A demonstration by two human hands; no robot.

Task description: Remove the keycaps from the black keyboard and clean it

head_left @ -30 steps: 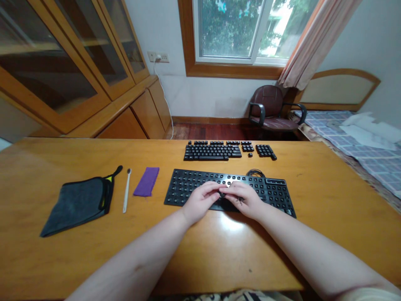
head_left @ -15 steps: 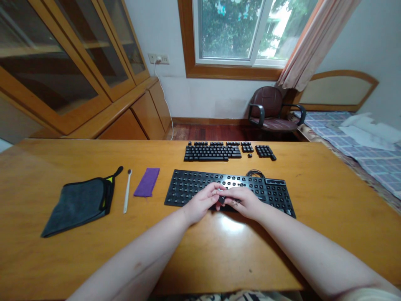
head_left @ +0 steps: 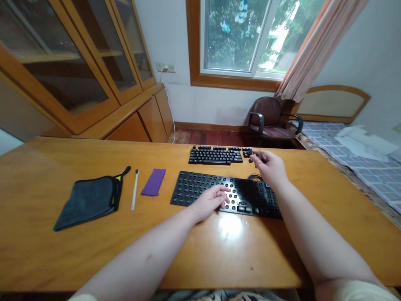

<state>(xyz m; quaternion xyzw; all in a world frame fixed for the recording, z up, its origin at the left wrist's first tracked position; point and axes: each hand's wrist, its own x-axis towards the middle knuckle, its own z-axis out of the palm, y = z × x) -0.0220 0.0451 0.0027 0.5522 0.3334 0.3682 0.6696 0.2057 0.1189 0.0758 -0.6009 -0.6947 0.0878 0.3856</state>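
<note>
Cloth (head_left: 89,202) in grey, a toothbrush (head_left: 134,191) and purple fabric (head_left: 153,182) lie on the worktop (head_left: 203,255). Next, the left hand's (head_left: 209,202) fingers curl loosely over the keyboard base (head_left: 188,186). Beyond sit keycaps (head_left: 214,156), their legends too small to read. The right hand (head_left: 272,168), earlier against the left, now reaches these, fingertips at a dark key (head_left: 249,153); whether pinching, I cannot tell.
</note>
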